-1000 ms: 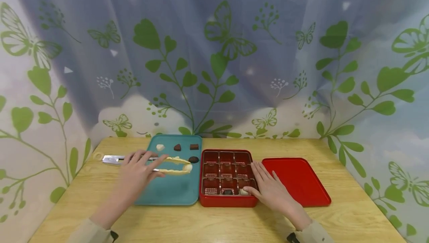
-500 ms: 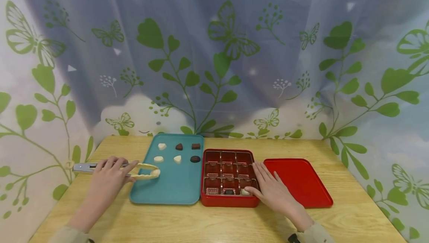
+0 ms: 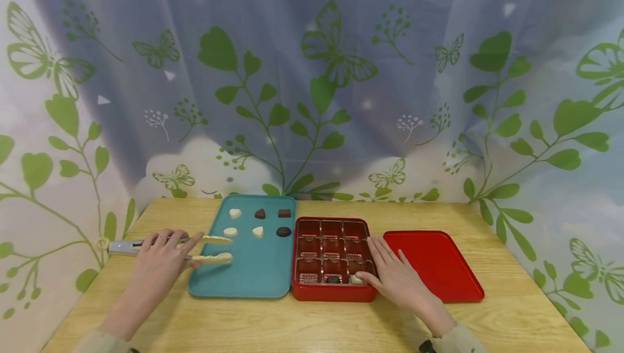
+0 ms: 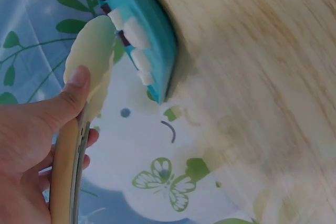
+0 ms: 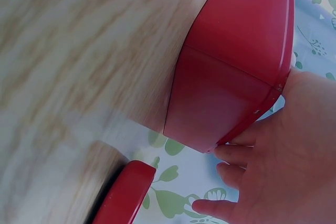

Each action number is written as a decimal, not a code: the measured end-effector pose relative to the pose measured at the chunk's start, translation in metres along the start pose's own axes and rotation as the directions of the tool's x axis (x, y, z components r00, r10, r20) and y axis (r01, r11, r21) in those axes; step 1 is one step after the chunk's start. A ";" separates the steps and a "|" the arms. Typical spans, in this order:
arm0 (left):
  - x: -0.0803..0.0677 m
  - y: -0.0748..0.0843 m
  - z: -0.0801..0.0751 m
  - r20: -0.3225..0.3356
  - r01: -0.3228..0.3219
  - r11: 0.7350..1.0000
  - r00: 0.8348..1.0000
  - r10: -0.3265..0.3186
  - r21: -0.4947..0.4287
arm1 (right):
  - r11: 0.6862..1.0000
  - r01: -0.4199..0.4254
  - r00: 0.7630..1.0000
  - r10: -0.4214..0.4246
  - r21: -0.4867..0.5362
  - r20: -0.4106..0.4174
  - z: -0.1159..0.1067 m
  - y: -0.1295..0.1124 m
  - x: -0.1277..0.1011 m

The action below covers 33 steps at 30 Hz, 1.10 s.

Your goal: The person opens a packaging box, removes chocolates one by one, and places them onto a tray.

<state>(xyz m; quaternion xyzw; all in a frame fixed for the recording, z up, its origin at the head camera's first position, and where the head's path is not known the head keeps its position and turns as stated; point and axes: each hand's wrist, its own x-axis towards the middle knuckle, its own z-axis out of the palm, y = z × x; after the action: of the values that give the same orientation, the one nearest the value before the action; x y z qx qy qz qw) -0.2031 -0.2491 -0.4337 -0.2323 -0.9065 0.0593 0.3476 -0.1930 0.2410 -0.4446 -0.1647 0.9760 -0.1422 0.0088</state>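
Observation:
My left hand (image 3: 163, 253) grips a pair of tongs (image 3: 146, 246) with a metal handle and cream tips (image 3: 216, 258). The tips stand apart with nothing between them, over the left edge of a teal tray (image 3: 253, 280). In the left wrist view my thumb (image 4: 73, 85) presses on the tongs (image 4: 92, 51). On the tray lie white pieces (image 3: 230, 231) and dark chocolates (image 3: 283, 231). My right hand (image 3: 390, 272) rests flat on the right side of a red compartment box (image 3: 331, 293), which holds a dark piece (image 3: 332, 279) and a white piece (image 3: 358, 279).
A red lid (image 3: 434, 263) lies flat right of the box, and its rim (image 5: 126, 192) shows in the right wrist view below the box wall (image 5: 226, 93). A leaf-printed curtain closes off the back and sides of the wooden table (image 3: 312, 326).
My left hand drew the tongs leftward from the tray's middle to its left edge, and their tips have spread apart. The right hand stayed on the box.

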 end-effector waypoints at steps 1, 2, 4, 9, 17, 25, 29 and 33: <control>0.001 0.001 -0.002 -0.008 0.003 1.000 1.000 -0.003 -0.004 | 1.000 0.002 1.000 -0.002 -0.001 0.000 0.000 0.000 0.000; 0.002 0.002 -0.003 -0.013 0.002 1.000 1.000 -0.002 -0.008 | 1.000 0.004 1.000 -0.004 -0.003 0.000 0.000 -0.001 0.000; 0.005 0.006 -0.006 -0.022 -0.007 1.000 1.000 0.006 -0.016 | 1.000 0.007 1.000 -0.007 -0.005 -0.007 0.000 -0.001 0.000; 0.015 0.018 -0.012 -0.014 -0.021 0.999 1.000 0.021 -0.038 | 1.000 0.006 1.000 -0.006 -0.006 -0.008 -0.001 -0.001 0.000; 0.034 0.039 -0.015 0.025 -0.064 0.997 0.998 0.065 -0.052 | 1.000 0.004 1.000 -0.004 -0.006 -0.006 0.000 -0.001 0.000; 0.063 0.073 -0.014 -0.011 -0.179 0.983 0.984 0.178 -0.050 | 1.000 0.004 1.000 -0.004 0.000 -0.001 0.000 0.000 0.001; 0.082 0.092 -0.013 -0.053 -0.251 0.967 0.967 0.249 -0.038 | 1.000 0.003 1.000 -0.003 -0.004 -0.001 0.000 0.000 0.001; 0.099 0.111 -0.011 -0.074 -0.326 0.945 0.943 0.324 -0.026 | 1.000 0.002 1.000 -0.002 -0.009 0.007 -0.001 -0.001 0.001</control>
<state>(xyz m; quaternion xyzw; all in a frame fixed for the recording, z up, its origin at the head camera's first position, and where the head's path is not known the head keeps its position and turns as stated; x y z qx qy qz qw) -0.2177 -0.1052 -0.3953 -0.3869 -0.8442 0.0908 0.3596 -0.1935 0.2400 -0.4434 -0.1663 0.9764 -0.1371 0.0112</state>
